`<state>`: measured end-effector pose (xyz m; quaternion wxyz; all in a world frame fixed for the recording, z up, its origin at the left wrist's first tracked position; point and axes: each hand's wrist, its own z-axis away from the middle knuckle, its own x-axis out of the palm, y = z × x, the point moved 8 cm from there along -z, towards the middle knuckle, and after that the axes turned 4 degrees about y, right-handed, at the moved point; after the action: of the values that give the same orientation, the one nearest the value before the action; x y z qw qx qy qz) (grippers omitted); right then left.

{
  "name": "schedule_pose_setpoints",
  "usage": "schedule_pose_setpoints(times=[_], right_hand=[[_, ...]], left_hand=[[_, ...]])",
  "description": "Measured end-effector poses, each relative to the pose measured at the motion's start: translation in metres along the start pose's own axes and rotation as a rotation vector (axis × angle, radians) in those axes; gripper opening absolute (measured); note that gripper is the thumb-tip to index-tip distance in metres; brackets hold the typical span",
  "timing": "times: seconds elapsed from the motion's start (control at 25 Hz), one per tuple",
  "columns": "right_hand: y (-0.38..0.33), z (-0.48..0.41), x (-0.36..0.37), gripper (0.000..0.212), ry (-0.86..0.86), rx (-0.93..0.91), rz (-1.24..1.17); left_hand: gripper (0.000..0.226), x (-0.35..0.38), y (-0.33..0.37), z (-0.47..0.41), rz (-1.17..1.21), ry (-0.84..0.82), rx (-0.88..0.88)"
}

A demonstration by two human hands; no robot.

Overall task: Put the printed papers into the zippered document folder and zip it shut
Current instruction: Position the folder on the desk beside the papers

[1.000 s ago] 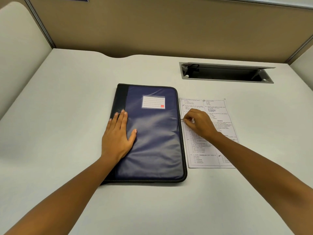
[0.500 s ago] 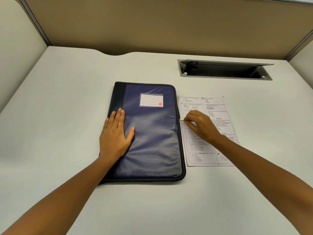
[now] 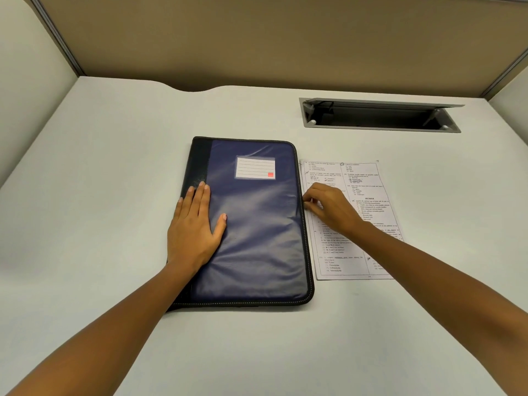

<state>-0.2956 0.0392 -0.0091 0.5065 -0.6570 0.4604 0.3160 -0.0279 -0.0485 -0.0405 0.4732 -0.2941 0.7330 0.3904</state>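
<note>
A dark blue zippered document folder (image 3: 257, 224) with a black spine and a white label lies closed on the desk. My left hand (image 3: 194, 230) rests flat on its left part, fingers together. The printed papers (image 3: 363, 195) lie on the desk just right of the folder. My right hand (image 3: 328, 207) hovers over the papers with its fingertips pinched at the folder's right edge, on the small zipper pull (image 3: 305, 203), which the fingers mostly hide.
A grey cable slot (image 3: 380, 115) with a raised lid is set into the white desk (image 3: 100, 181) at the back right. Beige partition walls (image 3: 257, 38) close the desk at the back and both sides.
My right hand's fingertips have edged left onto the folder's right edge at the zipper. My left hand stays flat on the folder. The camera has shifted slightly.
</note>
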Motion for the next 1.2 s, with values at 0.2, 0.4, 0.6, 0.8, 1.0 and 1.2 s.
schedule_pose_setpoints(times=[0.2, 0.4, 0.6, 0.8, 1.0, 1.2], right_hand=[[0.009, -0.007, 0.002, 0.005, 0.116, 0.119, -0.035], [-0.003, 0.005, -0.002, 0.005, 0.114, 0.003, 0.01], [-0.027, 0.05, -0.005, 0.009, 0.108, -0.054, 0.024], [-0.053, 0.109, -0.007, 0.017, 0.076, -0.041, 0.008], [-0.071, 0.148, -0.008, 0.02, 0.068, 0.023, -0.006], [-0.082, 0.164, -0.009, 0.009, 0.12, 0.112, -0.01]], left_hand=[[0.071, -0.001, 0.001, 0.0, -0.006, 0.009, 0.01], [0.072, -0.001, -0.001, -0.001, -0.023, 0.017, -0.015], [0.072, 0.001, -0.002, -0.001, -0.026, 0.02, -0.021], [0.072, 0.001, -0.002, -0.002, -0.015, 0.016, -0.018], [0.071, 0.001, -0.001, -0.002, -0.018, 0.022, -0.01], [0.07, 0.0, -0.001, -0.001, 0.011, 0.031, 0.006]])
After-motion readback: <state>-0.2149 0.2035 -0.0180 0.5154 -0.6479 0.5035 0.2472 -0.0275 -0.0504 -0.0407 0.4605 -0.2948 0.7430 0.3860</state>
